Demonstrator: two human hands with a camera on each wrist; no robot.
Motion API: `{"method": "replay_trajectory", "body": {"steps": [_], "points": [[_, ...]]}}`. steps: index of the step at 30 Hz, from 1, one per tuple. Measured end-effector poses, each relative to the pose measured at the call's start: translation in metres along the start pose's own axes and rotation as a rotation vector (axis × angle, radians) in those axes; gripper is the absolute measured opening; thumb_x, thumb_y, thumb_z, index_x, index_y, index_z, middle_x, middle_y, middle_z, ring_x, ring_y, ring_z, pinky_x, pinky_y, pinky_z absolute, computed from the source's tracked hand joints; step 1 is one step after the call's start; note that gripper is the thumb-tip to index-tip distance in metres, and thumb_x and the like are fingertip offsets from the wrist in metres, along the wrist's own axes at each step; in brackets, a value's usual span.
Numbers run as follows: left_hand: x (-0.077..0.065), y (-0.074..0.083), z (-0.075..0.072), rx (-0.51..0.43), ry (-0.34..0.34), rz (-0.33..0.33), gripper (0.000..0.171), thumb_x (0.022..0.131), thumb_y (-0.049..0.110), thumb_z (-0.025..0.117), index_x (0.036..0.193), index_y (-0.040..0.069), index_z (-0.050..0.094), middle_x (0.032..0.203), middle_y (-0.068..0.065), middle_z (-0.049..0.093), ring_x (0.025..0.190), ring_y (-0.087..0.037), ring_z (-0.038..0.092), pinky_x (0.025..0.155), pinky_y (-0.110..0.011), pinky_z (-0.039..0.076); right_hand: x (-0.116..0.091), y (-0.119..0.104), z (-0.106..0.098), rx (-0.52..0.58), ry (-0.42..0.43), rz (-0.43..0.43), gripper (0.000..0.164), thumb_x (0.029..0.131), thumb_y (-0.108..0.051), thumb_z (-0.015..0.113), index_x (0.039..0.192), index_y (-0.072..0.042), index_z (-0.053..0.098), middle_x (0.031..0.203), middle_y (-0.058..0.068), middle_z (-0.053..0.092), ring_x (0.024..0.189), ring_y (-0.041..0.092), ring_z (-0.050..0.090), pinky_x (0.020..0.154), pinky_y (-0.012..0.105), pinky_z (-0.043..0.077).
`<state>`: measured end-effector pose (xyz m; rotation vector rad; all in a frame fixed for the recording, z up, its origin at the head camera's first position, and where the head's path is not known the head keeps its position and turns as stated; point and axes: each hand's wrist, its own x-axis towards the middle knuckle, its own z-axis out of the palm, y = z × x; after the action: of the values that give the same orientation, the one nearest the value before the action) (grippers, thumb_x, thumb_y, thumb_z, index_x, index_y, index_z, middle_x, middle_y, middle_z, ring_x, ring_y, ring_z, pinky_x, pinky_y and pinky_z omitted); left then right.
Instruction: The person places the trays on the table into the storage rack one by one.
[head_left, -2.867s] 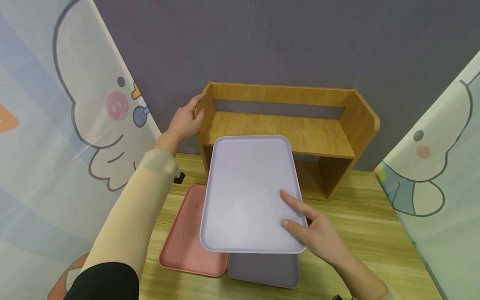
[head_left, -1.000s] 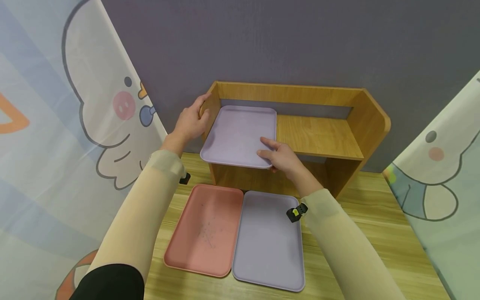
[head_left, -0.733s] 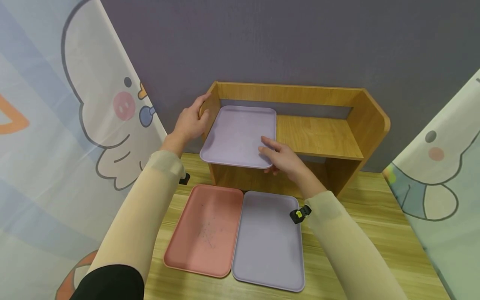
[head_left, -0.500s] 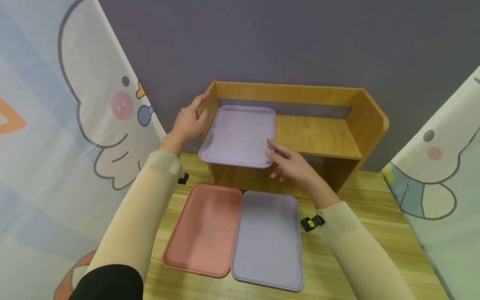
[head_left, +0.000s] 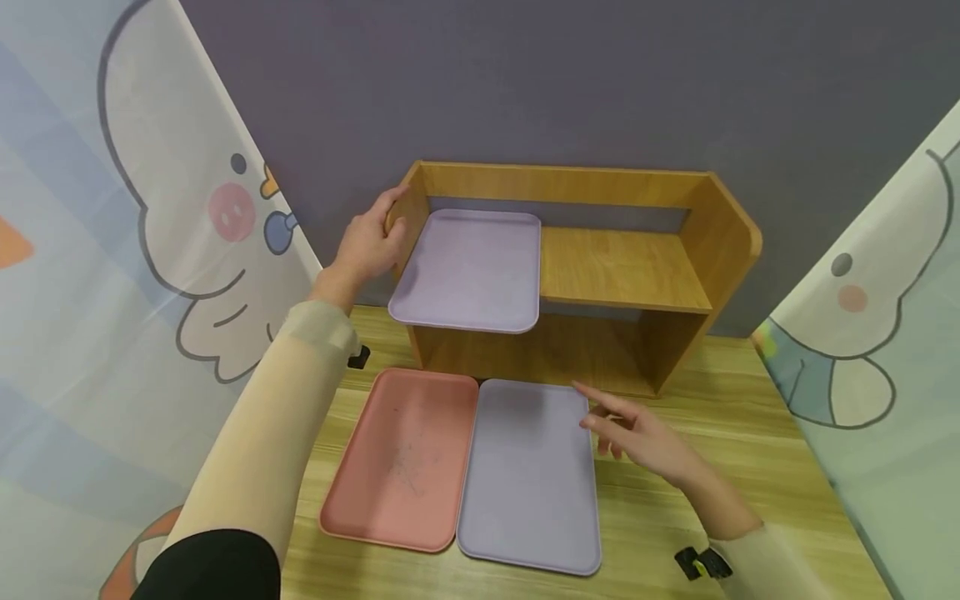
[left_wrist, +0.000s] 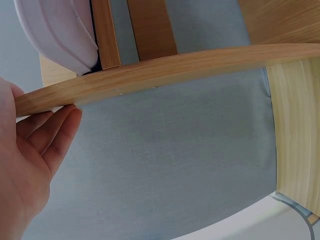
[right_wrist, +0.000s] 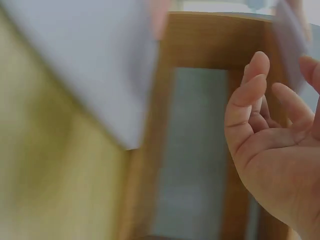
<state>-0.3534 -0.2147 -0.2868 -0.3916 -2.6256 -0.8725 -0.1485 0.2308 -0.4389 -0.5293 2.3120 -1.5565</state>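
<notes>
My left hand (head_left: 371, 243) grips the left side panel of a small wooden shelf (head_left: 622, 265); in the left wrist view its fingers (left_wrist: 62, 135) lie against the panel's outer face. On the upper board, at the left, rests a lavender tray (head_left: 472, 271), its front edge jutting past the board. My right hand (head_left: 641, 437) holds nothing, its fingers loosely bent, near the right edge of a second lavender tray (head_left: 528, 479) on the table. Left of that tray lies a pink tray (head_left: 401, 462) with dark scratches.
The wood-grain table (head_left: 675, 517) runs out to the right of the trays. A grey wall (head_left: 570, 83) stands behind the shelf. Printed cartoon curtains hang on both sides, the left curtain (head_left: 67, 350) close to my left arm.
The held lavender tray went onto the shelf's upper left. My right hand then let go of it and drew back down to the right. My left hand stayed on the side panel.
</notes>
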Motion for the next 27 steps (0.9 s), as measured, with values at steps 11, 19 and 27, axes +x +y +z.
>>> {"method": "replay_trajectory", "body": {"steps": [11, 19, 27], "points": [[0.001, 0.000, -0.003, 0.022, 0.025, 0.000, 0.057, 0.111, 0.032, 0.044, 0.169, 0.032, 0.042, 0.094, -0.027, 0.077, 0.072, -0.036, 0.073, 0.068, -0.041, 0.051, -0.056, 0.082, 0.033, -0.002, -0.141, 0.047, 0.055, 0.111, -0.021, 0.065, 0.162, -0.004, 0.052, 0.099, 0.012, 0.070, 0.071, 0.015, 0.066, 0.058, 0.030, 0.055], [-0.001, 0.001, -0.003, 0.019, 0.013, 0.007, 0.059, 0.111, 0.031, 0.044, 0.169, 0.030, 0.041, 0.100, -0.027, 0.075, 0.076, -0.037, 0.067, 0.068, -0.043, 0.049, -0.062, 0.100, 0.058, -0.179, -0.111, -0.011, 0.058, 0.102, -0.029, 0.079, 0.153, -0.005, 0.064, 0.085, -0.014, 0.057, 0.074, -0.005, 0.050, 0.061, 0.021, 0.045], [-0.002, 0.003, 0.000, 0.025, 0.012, 0.018, 0.058, 0.111, 0.029, 0.043, 0.169, 0.028, 0.041, 0.081, -0.020, 0.068, 0.065, -0.031, 0.060, 0.063, -0.042, 0.046, -0.063, 0.092, 0.074, -0.336, -0.029, 0.006, 0.053, 0.100, -0.021, 0.079, 0.151, -0.011, 0.068, 0.080, -0.014, 0.049, 0.071, -0.005, 0.043, 0.060, 0.022, 0.042]]}}
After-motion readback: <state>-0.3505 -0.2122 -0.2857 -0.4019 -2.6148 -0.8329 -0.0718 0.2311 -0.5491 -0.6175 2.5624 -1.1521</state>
